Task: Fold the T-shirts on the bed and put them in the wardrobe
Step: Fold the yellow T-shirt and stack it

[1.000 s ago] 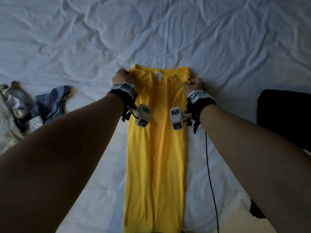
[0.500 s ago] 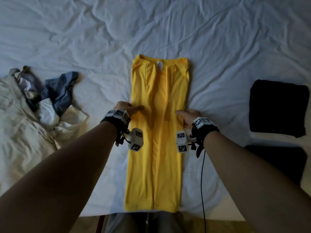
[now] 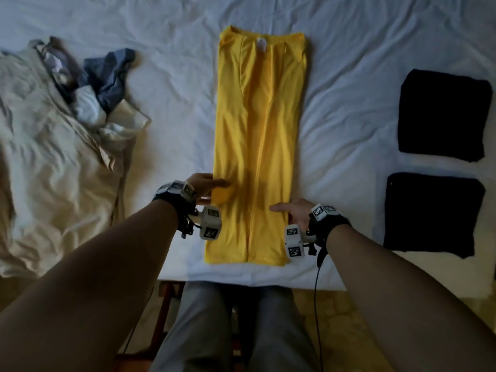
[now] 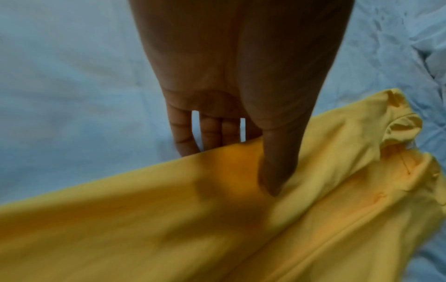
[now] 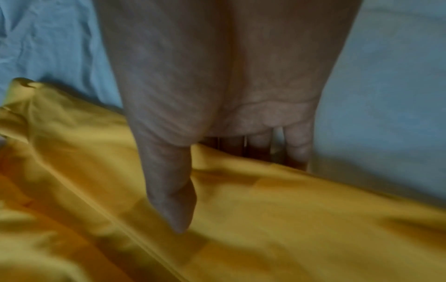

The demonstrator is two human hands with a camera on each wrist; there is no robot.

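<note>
Left hand (image 4: 241, 106) pinches yellow T-shirt (image 4: 217, 238) edge over white sheet (image 4: 72, 76).

I count one yellow T-shirt (image 3: 257, 146) in a long strip, my two hands on its long edges, left hand (image 3: 205, 187) and right hand (image 3: 294, 212). Two folded black shirts, one (image 3: 444, 114) and another (image 3: 432, 213), lie beyond my right grip. One heap of unfolded clothes (image 3: 67, 124) lies beyond my left grip.

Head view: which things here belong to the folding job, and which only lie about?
Belong to the job:
- yellow T-shirt, folded into a long strip
- left hand and right hand at its edges
- two dark folded shirts
- pile of unfolded clothes

Just lying about:
- beige cover
- black cable
</note>
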